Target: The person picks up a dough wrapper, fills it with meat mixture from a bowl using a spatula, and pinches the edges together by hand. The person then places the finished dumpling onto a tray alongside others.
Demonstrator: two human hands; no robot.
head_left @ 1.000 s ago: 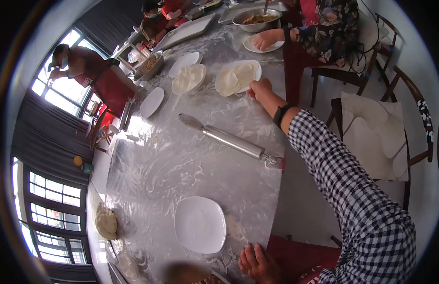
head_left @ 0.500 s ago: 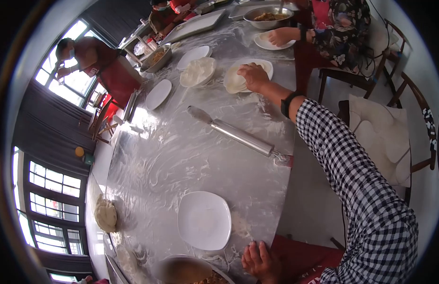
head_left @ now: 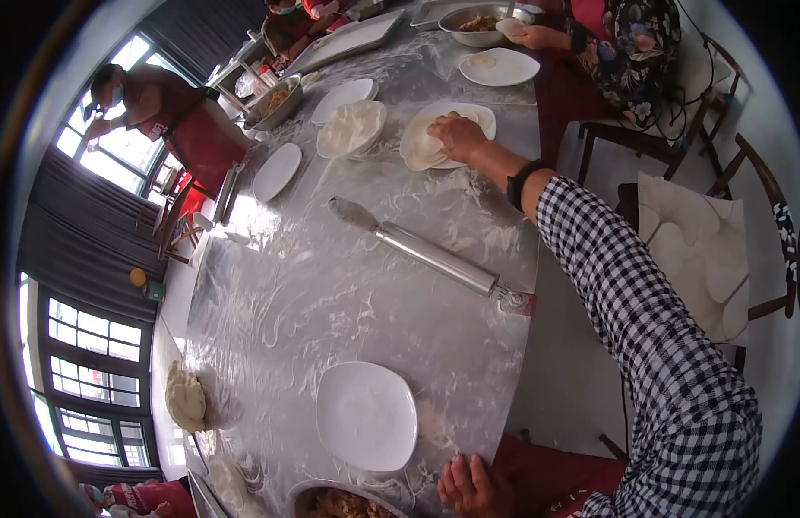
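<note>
The right hand (head_left: pixel 456 136) is stretched far over the table, and its bent fingers rest on thin round dough wrappers (head_left: pixel 424 148). I cannot tell whether these fingers already pinch a wrapper, because the back of the hand covers them. The wrappers lie in overlapping layers on a white plate (head_left: pixel 433 109). The left hand (head_left: pixel 471 488) is relaxed, with its fingers loosely bent on the near edge of the metal table (head_left: pixel 331 302).

Between the 2 hands there lie a metal rolling pin (head_left: pixel 436 259), placed slantwise, and a bare white square plate (head_left: pixel 366 416). Near the left hand is a bowl of filling (head_left: pixel 344 503), partly cut by the lower border. Beside the wrapper plate stands a second plate of wrappers (head_left: pixel 352 128).

Farther away, a co-worker in a floral sleeve (head_left: pixel 620 69) holds a small pale piece beside a metal bowl (head_left: pixel 480 40). On the opposite side lies a lump of dough (head_left: pixel 186 397), and another person in a red apron (head_left: pixel 205 151) bends forward near the window.
</note>
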